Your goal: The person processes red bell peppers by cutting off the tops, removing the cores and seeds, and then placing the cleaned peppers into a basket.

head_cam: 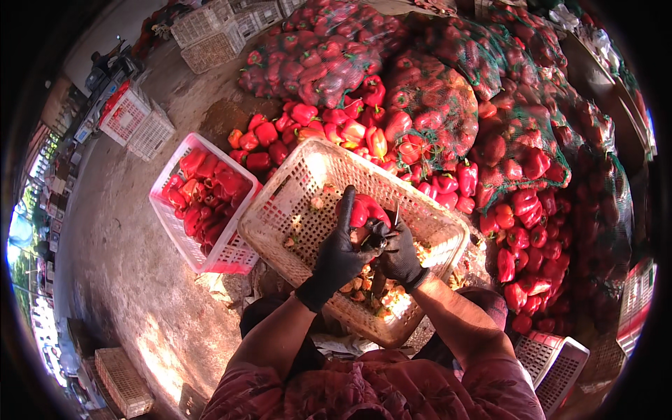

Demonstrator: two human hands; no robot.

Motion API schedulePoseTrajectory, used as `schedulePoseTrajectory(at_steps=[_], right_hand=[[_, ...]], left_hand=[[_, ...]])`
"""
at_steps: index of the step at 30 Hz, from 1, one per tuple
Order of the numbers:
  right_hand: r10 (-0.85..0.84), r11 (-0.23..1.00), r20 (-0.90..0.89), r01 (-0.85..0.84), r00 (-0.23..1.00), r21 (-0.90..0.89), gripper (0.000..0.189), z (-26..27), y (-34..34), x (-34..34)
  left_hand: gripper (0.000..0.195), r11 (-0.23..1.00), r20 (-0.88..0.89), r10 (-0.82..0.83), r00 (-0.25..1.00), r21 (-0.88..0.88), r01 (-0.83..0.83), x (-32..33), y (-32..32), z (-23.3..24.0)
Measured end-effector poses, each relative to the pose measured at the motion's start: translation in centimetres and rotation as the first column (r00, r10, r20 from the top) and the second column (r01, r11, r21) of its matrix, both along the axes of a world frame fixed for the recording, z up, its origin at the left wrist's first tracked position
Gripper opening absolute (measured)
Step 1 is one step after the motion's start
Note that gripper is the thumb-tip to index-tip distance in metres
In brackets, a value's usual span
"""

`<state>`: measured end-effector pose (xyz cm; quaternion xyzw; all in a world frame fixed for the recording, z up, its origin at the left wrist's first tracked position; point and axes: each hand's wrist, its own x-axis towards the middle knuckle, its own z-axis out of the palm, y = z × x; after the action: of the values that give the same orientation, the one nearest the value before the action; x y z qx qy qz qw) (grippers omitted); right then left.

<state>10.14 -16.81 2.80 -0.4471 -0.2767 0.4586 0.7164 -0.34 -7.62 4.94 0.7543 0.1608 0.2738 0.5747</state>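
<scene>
My left hand (338, 257), in a black glove, holds a red bell pepper (362, 210) above a dirty white plastic crate (294, 163). Close against the pepper, my right hand (401, 257), gloved in black too, grips a small knife (396, 212) whose blade points up. My fingers hide its handle. Cut pepper cores and scraps (362, 289) lie in the crate below my hands. To its left stands a pinkish-white crate (173, 226) of red peppers (210, 189).
Loose red peppers (265, 134) lie behind the crate, more (530, 252) at the right. Full mesh sacks of peppers (436, 105) are piled beyond. Stacked crates (136, 123) stand at the left, others (210, 37) at the back. Another crate (556, 367) is by my right side.
</scene>
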Motion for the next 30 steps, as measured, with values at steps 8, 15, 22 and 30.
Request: schedulePoseTrajectory(at_steps=[8, 15, 22, 30], right_hand=[[0.055, 0.995, 0.342, -0.023, 0.938, -0.098, 0.035, -4.2, 1.2, 0.4], [-0.056, 0.994, 0.529, 0.095, 0.847, -0.047, 0.045, -8.0, 2.2, -0.3], [-0.328, 0.944, 0.842, 0.185, 0.428, 0.274, 0.043, -2.9, -1.0, 4.1], [-0.108, 0.993, 0.579, 0.062, 0.808, 0.098, 0.041, -3.9, -0.6, 1.8]], left_hand=[[0.069, 0.993, 0.173, 0.083, 0.981, -0.101, -0.066, 0.7, -1.0, -0.1], [0.04, 0.779, 0.297, 0.134, 0.945, -0.621, 0.085, -0.2, 0.1, 0.2], [0.05, 0.904, 0.053, 0.359, 0.932, 0.227, -0.361, -3.3, 7.1, -0.9], [0.051, 0.195, 0.364, 0.074, 0.929, -0.918, 0.344, -1.7, 1.6, -0.3]])
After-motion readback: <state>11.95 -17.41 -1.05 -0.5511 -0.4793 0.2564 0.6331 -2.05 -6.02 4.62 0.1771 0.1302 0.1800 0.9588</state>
